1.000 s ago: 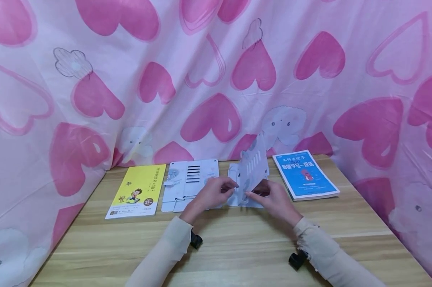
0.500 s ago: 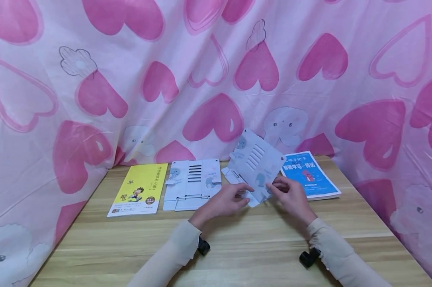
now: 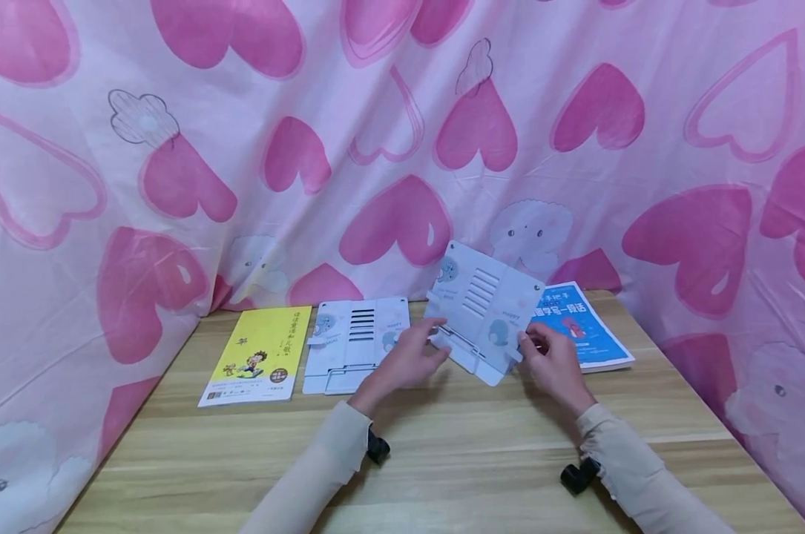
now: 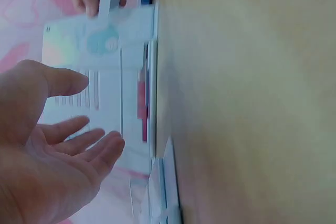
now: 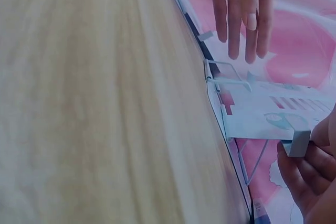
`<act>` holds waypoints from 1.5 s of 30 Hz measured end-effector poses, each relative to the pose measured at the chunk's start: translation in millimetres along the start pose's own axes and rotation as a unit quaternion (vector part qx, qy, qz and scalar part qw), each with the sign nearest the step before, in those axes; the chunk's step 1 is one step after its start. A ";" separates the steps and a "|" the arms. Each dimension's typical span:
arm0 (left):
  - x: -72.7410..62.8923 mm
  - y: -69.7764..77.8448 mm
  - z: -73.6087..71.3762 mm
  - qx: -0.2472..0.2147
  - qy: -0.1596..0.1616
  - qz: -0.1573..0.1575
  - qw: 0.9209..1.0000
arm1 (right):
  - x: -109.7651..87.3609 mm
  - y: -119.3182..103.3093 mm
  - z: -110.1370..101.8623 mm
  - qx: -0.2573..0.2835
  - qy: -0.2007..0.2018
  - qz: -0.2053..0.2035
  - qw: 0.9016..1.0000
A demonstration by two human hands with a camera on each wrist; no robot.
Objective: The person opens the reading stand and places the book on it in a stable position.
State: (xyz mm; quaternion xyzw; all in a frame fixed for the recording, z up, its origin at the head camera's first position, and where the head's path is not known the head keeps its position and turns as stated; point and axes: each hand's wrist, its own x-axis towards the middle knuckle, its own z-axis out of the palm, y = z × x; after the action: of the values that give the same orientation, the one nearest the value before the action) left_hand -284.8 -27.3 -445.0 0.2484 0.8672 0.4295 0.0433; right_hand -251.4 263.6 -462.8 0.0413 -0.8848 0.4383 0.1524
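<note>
As the table point(image 3: 455, 460) bears the raised stand point(image 3: 490, 315) between the flat stand point(image 3: 358, 352) and blue book point(image 3: 585, 335), a tip-over looks possible: your left hand point(image 3: 412, 357), loosely spread, holds nothing; your right hand point(image 3: 554, 367) pinches only the side tab point(image 5: 300, 144), which could slip or bend if pulled hard.

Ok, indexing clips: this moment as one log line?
right hand: pinching side clip of tilted stand | left hand: empty, nearby | yellow book: flat
</note>
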 end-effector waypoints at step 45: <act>15.0 -23.1 -9.5 0.041 0.048 -0.025 0.998 | 21.4 31.1 -26.0 0.008 -0.023 0.085 0.996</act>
State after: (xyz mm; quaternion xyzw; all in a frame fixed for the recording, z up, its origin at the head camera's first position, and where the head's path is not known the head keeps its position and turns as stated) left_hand -309.7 -38.9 -454.6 0.2075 0.8908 0.4042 0.0020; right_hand -272.1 304.4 -465.2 -0.0230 -0.8850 0.4553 0.0942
